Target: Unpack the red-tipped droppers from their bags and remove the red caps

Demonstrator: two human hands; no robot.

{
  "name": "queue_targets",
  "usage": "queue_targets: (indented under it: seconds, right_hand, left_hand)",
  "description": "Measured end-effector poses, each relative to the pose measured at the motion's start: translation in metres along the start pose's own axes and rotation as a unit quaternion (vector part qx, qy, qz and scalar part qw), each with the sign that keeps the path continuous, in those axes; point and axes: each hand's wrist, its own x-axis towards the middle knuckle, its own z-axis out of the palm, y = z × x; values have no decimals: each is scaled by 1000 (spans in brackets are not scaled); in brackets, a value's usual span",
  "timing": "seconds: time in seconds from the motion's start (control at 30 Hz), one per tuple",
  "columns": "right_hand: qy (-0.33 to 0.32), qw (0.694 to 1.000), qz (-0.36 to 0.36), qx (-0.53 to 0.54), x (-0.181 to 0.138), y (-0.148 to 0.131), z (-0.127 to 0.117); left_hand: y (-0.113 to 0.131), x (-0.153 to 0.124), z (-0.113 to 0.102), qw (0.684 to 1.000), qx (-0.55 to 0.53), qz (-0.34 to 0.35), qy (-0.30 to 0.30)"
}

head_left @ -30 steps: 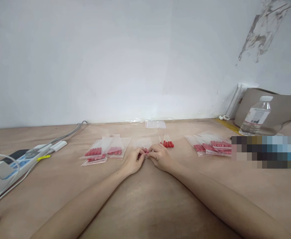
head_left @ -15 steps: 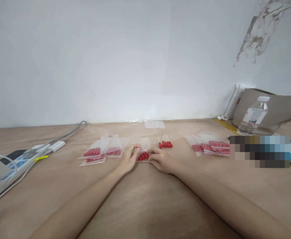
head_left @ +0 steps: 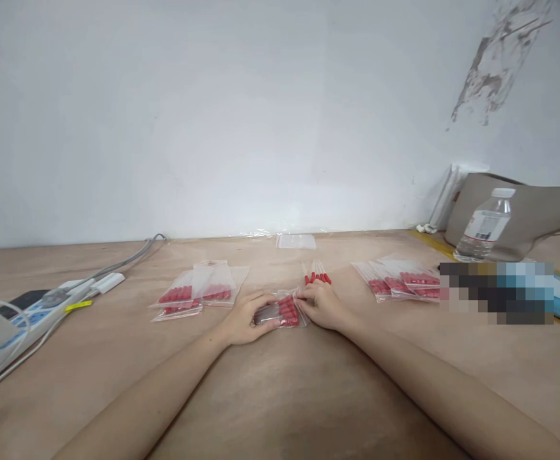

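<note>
In the head view, a clear zip bag (head_left: 288, 311) lies sideways between my hands, with several red-ended sticks inside, their red ends to the right. My left hand (head_left: 248, 317) grips the bag's left end between thumb and fingers. At the right edge, by the zip strip, my right hand (head_left: 321, 303) pinches the plastic. Just beyond my right hand lie several loose red-ended droppers or sticks (head_left: 319, 276) with thin pale stems; the exact kind is too small to tell. Filled bags (head_left: 177, 295) lie to the left, and more filled bags (head_left: 395, 281) to the right.
A stack of flat zip bags (head_left: 296, 241) lies near the wall. On the left is a power strip (head_left: 35, 317) with plugs and cables. A water bottle (head_left: 485, 223) and a grey-beige bag (head_left: 539, 207) stand at the right, behind a blurred patch.
The bag between my hands has turned, so its red ends now point right instead of towards me. My left hand has moved nearer to me and wraps its end; my right hand has shifted right.
</note>
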Motion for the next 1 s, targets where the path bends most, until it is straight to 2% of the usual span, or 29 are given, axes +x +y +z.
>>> queue_targets:
  seconds: [0.13,0.27,0.4,0.63,0.83,1.0]
  right_hand:
    - [-56,998,24,13,4,-7,-1]
    - [-80,995,23,60,7,-8,5]
    - [-67,986,66,136,9,-10,11]
    - [-29,978,83,188,13,-13,15]
    - [-43,981,85,168,16,-11,17]
    - [-30,974,108,198,16,-8,22]
  left_hand:
    - [-2,-1,-1,1000,-22,-19,-8]
    - [-6,-3,0,998,-37,-49,4]
    - [-7,-6,-1,997,-56,-52,16]
    - [-12,-6,2,994,-73,-68,51]
    - [-14,-7,3,992,-78,-79,57]
    - [-11,-6,0,991,-90,-90,47]
